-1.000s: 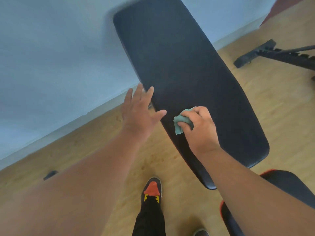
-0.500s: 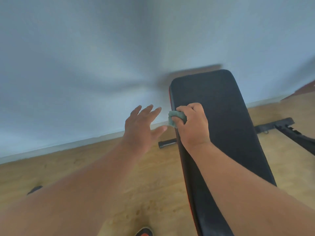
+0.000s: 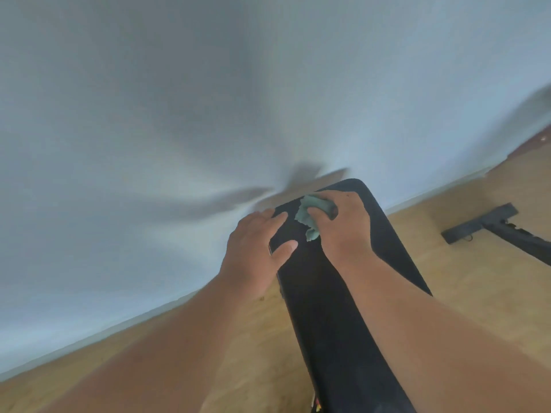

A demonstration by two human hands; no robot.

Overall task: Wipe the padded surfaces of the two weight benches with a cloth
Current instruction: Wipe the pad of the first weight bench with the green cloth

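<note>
The grip of the right hand (image 3: 347, 225) is closed around a wadded green cloth (image 3: 311, 217), fingers curled over it, pressing it against the far end of the black padded surface (image 3: 328, 308) of the weight bench. Half a second ago this hand held the cloth at the pad's left edge, below the top; it now sits higher and closer to the pad's upper end, with a loose corner of cloth hanging out below the thumb.

The left hand (image 3: 256, 257) has an open grip: fingers are extended and hold nothing. Earlier it hovered in the air clear of the bench, to the left of the pad. Now it rests on the pad's left edge, thumb lying across the black surface and fingertips reaching the upper left corner, just beside the cloth.

The pad runs from the lower centre of the view up to the pale wall (image 3: 179, 114), where blurred shadows fall above its top end. The wooden floor (image 3: 477, 278) lies on both sides of the bench. A black metal frame part (image 3: 489, 226) lies on the floor to the right, well apart from the pad, as in the earlier views.
</note>
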